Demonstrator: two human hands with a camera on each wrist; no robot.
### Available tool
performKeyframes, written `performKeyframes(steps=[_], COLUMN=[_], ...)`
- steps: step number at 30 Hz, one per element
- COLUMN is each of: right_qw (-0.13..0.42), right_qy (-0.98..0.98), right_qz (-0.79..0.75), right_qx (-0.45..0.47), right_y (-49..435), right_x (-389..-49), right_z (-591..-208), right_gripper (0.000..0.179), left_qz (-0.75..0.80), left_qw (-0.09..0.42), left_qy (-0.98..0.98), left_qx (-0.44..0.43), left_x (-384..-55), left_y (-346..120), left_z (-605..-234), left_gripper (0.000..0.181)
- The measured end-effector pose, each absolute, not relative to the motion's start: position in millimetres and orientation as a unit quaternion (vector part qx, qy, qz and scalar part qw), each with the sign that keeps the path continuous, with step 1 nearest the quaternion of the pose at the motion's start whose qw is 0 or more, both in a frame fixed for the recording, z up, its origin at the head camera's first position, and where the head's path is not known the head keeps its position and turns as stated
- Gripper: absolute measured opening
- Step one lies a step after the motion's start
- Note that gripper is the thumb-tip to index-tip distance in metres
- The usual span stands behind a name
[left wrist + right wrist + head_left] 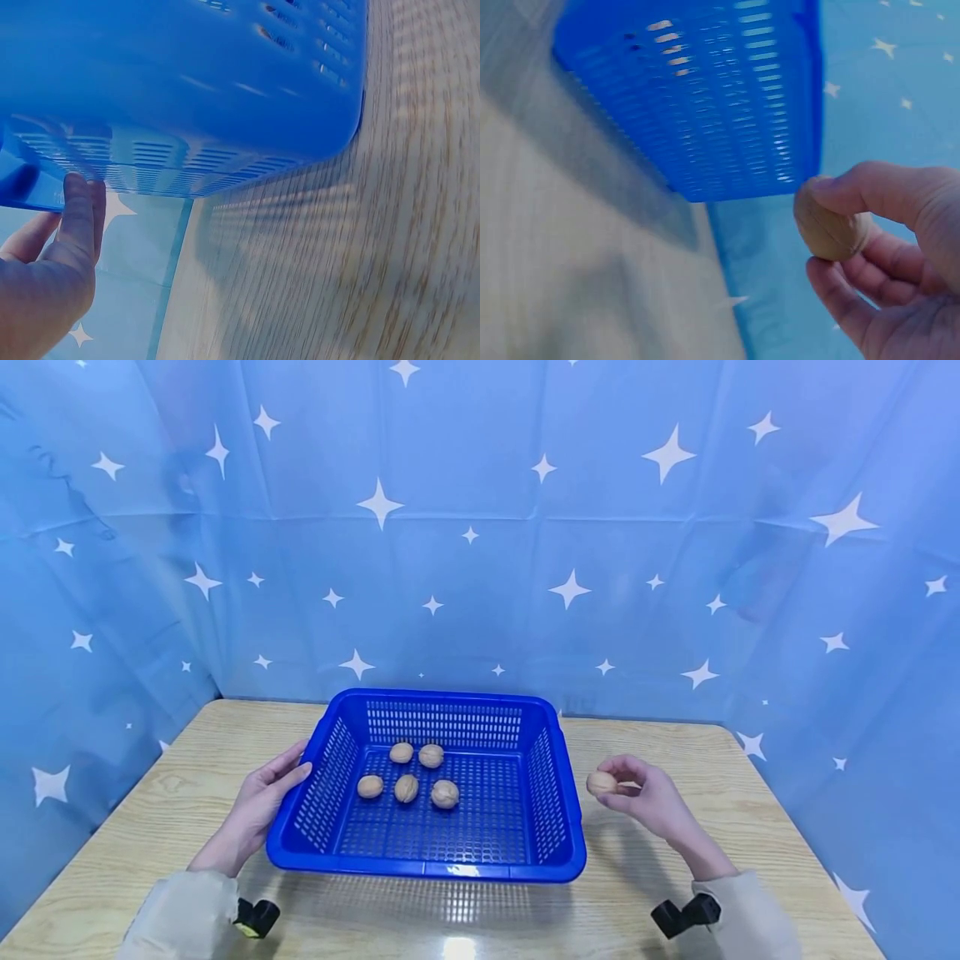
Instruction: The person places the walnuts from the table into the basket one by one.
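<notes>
A blue plastic basket (465, 867) with slotted walls stands on the table, with several walnuts (406, 788) lying on its floor toward the left. My left hand (258, 802) holds the basket's left rim, thumb at the top edge and fingers along the outer wall; in the left wrist view the fingers (77, 217) reach up against that wall. Beyond the basket's right side, my right hand (651, 797) pinches one walnut (829, 225) between thumb and fingers. That walnut is above the table, outside the basket, close to its right rim.
The light wooden table (675, 743) extends on both sides of the basket. A blue curtain (480, 552) with white stars hangs behind and around it. Black straps with small devices (257, 918) sit at both sleeve cuffs.
</notes>
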State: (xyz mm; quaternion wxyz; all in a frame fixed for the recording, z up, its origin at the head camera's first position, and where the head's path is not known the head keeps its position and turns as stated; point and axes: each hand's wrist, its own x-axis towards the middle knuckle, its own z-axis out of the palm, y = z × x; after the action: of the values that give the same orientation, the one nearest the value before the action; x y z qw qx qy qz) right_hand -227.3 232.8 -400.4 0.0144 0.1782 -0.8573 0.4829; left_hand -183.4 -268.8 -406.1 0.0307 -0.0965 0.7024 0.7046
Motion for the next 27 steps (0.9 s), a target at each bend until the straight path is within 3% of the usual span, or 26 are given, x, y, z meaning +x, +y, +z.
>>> performKeyframes(steps=[10,27], right_qw=[0.047,-0.004], right_qy=[-0.864,-0.834], right_qz=[0.465,0.482], right_qx=[0.188,0.270], right_y=[221,157], right_x=[-238,-248], right_z=[-363,-324], right_gripper=[0.035,0.031], left_qz=[0.707,0.704], left_qw=[0.036,0.033], left_qy=[0.699,0.702], left_qx=[-0.097,-0.099], left_x=[-184,-183], left_y=[-269,-269], left_z=[-406,-406], left_gripper=[0.068,0.070])
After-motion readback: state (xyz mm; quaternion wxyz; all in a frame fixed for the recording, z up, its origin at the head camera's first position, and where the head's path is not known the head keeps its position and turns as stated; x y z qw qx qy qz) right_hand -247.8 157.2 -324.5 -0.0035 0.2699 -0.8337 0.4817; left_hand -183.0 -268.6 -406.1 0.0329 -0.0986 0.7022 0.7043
